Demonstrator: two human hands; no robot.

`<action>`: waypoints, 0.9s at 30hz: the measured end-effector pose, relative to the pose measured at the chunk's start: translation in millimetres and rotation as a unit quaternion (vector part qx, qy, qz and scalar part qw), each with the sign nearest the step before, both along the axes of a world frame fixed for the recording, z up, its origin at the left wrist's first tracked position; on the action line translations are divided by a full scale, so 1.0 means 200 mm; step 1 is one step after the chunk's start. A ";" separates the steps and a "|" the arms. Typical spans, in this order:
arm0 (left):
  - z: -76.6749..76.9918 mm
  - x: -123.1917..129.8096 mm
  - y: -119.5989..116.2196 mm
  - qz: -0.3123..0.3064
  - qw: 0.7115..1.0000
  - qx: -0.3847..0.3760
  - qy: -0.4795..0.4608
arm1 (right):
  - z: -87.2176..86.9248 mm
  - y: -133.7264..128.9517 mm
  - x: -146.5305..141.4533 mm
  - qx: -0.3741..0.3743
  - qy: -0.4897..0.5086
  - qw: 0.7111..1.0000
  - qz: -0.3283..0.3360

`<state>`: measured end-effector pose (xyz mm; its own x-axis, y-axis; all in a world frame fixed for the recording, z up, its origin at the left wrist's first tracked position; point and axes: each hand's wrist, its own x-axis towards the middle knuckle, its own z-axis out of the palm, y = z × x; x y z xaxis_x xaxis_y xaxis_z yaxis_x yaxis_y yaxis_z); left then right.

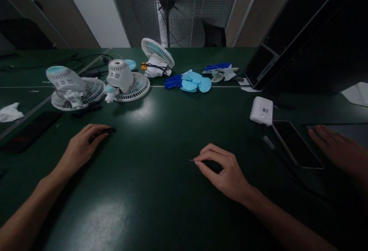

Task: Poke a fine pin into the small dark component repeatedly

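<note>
My left hand (83, 143) rests on the dark green table (143, 189), its fingers closed around a small black object (104, 132). Most of that object is hidden, so its kind cannot be told. To the right, my right hand (220, 166) pinches a thin, needle-like metal pin (189, 160) between thumb and forefinger. The pin points left, just above or on the tabletop; which of these cannot be told. Both hands are apart from each other.
Small white fans (122, 80) and light-blue fan blades (195, 81) lie at the back, with blue gloves (173, 81). A white power bank (261, 110) and a phone (297, 143) lie right, near another person's hand (336, 147). A dark flat device (31, 130) lies left.
</note>
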<state>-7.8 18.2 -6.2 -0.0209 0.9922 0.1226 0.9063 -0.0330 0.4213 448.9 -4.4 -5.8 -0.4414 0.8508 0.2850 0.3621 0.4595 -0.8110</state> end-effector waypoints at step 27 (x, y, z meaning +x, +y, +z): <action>0.07 -0.03 -0.11 0.204 0.975 0.039 -0.076 | -0.01 0.00 0.00 -0.014 -0.003 1.000 0.005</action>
<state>-12.9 -2.9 6.8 -0.4352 0.8854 0.1633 0.7788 0.2792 0.5617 449.4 -4.6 -7.1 -0.4521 0.8536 0.2587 0.3623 0.4408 -0.8212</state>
